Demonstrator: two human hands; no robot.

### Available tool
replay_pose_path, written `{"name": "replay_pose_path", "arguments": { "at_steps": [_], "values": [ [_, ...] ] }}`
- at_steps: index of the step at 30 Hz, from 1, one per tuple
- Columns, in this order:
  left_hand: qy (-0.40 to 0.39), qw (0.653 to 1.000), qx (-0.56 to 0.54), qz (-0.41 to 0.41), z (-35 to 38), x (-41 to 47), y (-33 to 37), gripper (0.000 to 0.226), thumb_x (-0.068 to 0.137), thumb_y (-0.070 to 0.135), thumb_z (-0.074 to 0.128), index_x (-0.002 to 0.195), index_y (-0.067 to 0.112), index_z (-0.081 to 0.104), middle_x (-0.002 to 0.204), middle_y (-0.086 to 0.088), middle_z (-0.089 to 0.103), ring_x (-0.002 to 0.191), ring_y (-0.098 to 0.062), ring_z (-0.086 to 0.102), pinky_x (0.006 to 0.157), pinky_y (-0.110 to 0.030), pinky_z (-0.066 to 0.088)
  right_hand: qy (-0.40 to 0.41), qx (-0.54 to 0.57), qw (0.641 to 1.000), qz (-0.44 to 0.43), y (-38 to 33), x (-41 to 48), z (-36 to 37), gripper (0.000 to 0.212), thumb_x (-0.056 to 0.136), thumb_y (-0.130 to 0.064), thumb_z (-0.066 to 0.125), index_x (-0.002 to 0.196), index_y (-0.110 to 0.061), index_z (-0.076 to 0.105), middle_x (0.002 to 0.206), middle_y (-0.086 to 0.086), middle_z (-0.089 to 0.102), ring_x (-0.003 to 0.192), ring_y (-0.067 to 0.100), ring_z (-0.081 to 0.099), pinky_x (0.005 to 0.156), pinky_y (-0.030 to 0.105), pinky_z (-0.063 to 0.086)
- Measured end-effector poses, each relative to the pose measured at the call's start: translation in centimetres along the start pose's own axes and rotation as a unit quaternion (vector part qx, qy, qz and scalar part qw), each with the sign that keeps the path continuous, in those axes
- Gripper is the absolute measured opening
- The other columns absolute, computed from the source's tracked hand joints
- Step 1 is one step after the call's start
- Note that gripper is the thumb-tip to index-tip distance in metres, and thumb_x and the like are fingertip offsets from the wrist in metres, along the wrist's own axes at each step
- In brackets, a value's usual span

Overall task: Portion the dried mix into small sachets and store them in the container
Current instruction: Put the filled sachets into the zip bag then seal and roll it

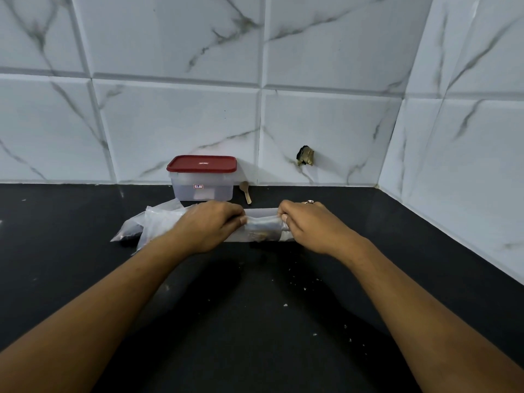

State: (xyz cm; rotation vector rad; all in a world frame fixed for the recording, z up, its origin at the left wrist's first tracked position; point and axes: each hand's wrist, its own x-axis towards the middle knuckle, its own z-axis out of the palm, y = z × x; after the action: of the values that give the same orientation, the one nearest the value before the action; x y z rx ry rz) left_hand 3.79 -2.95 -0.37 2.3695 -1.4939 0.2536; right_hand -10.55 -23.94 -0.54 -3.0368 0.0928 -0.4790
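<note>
- left hand point(211, 226): bare, arm bare to frame edge; thumbnail point(243, 221) short, unpainted
- right hand point(310, 226): bare, arm likewise uncovered
- ring point(309, 201) on one finger of it: small, pale metal, catching light

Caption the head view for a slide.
Left hand and right hand pinch opposite ends of a small clear sachet at the black counter; red-lidded container closed behind, wooden spoon beside it.

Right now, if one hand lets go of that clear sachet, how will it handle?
Probably floppy: the sachet is thin film, wrinkled where the left hand and right hand pinch its ends. Likely light, since only a little dark mix shows inside. The loose mix could shift towards the lower end.
</note>
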Motion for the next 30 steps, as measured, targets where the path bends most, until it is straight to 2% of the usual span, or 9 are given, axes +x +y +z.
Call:
{"name": "replay_pose_path", "arguments": {
  "at_steps": [4,7,11,17,22,24,26,28,30],
  "values": [
    [-0.049,0.999,-0.002,-0.013,0.1,0.5,0.2,0.018,0.107,0.040,0.046,0.099,0.034,0.061,0.097,0.006,0.066,0.088,-0.013,0.061,0.084,-0.042,0.053,-0.052,0.006,0.998,0.018,-0.4,0.0,-0.1,0.014,0.111,-0.028,0.036,0.104,-0.027,0.048,0.089,-0.007,0.059,0.084,0.017,0.057,0.076,0.033,0.033],
    [-0.073,0.997,0.000,-0.015,0.2,0.7,0.3,0.017,0.108,0.038,0.046,0.098,0.034,0.059,0.095,0.008,0.062,0.086,-0.012,0.058,0.080,-0.037,0.048,-0.070,0.003,0.997,0.025,-0.6,-0.1,-0.2,0.015,0.111,-0.028,0.034,0.103,-0.026,0.047,0.089,-0.003,0.060,0.083,0.018,0.057,0.074,0.033,0.032],
    [-0.084,0.996,0.010,-0.024,0.3,0.7,0.4,0.026,0.108,0.038,0.045,0.111,0.025,0.068,0.098,0.008,0.061,0.091,-0.015,0.060,0.083,-0.037,0.048,-0.090,0.006,0.995,0.035,-0.8,0.0,-0.1,0.013,0.110,-0.027,0.035,0.103,-0.029,0.045,0.086,-0.007,0.054,0.081,0.015,0.054,0.070,0.034,0.034],
    [-0.119,0.992,0.014,-0.037,0.3,0.9,0.7,0.030,0.109,0.038,0.044,0.122,0.022,0.067,0.104,0.009,0.059,0.092,-0.010,0.056,0.084,-0.033,0.043,-0.122,0.034,0.991,0.042,-1.1,-0.1,-0.5,0.010,0.110,-0.026,0.039,0.104,-0.031,0.046,0.087,-0.013,0.050,0.079,0.005,0.050,0.062,0.026,0.034],
    [-0.134,0.990,0.004,-0.042,0.3,0.8,0.7,0.032,0.109,0.037,0.045,0.125,0.021,0.067,0.114,0.003,0.066,0.099,-0.013,0.060,0.094,-0.039,0.050,-0.120,0.044,0.991,0.045,-1.0,0.0,-0.2,0.011,0.108,-0.026,0.041,0.101,-0.033,0.047,0.089,-0.012,0.052,0.082,0.008,0.053,0.065,0.030,0.038],
    [-0.121,0.992,0.005,-0.035,0.2,0.8,0.7,0.030,0.109,0.037,0.045,0.118,0.021,0.069,0.112,0.001,0.068,0.098,-0.015,0.062,0.094,-0.041,0.051,-0.119,0.051,0.991,0.046,-0.9,0.0,-0.2,0.012,0.109,-0.026,0.041,0.101,-0.033,0.048,0.088,-0.012,0.052,0.081,0.009,0.053,0.065,0.031,0.039],
    [-0.078,0.997,-0.011,-0.020,0.1,0.6,0.6,0.026,0.108,0.037,0.046,0.103,0.023,0.067,0.100,0.003,0.068,0.091,-0.015,0.062,0.086,-0.040,0.051,-0.098,0.071,0.992,0.046,-0.6,0.0,-0.4,0.013,0.110,-0.028,0.041,0.102,-0.033,0.049,0.090,-0.010,0.057,0.081,0.011,0.056,0.067,0.033,0.045],
    [-0.012,0.999,-0.040,-0.003,-0.4,0.4,0.4,0.021,0.107,0.038,0.050,0.093,0.028,0.063,0.087,0.006,0.065,0.081,-0.013,0.060,0.075,-0.036,0.047,-0.034,0.093,0.994,0.034,0.0,0.1,-0.9,0.013,0.109,-0.029,0.043,0.102,-0.033,0.052,0.091,-0.010,0.062,0.082,0.011,0.060,0.073,0.038,0.051],
    [0.051,0.995,-0.086,0.003,-1.3,0.4,0.3,0.016,0.103,0.037,0.057,0.092,0.028,0.064,0.083,0.010,0.065,0.078,-0.010,0.061,0.071,-0.034,0.047,0.027,0.135,0.990,0.026,0.6,0.3,-2.0,0.010,0.107,-0.029,0.050,0.102,-0.031,0.058,0.092,-0.012,0.065,0.085,0.010,0.063,0.077,0.038,0.054]
  ]
}}
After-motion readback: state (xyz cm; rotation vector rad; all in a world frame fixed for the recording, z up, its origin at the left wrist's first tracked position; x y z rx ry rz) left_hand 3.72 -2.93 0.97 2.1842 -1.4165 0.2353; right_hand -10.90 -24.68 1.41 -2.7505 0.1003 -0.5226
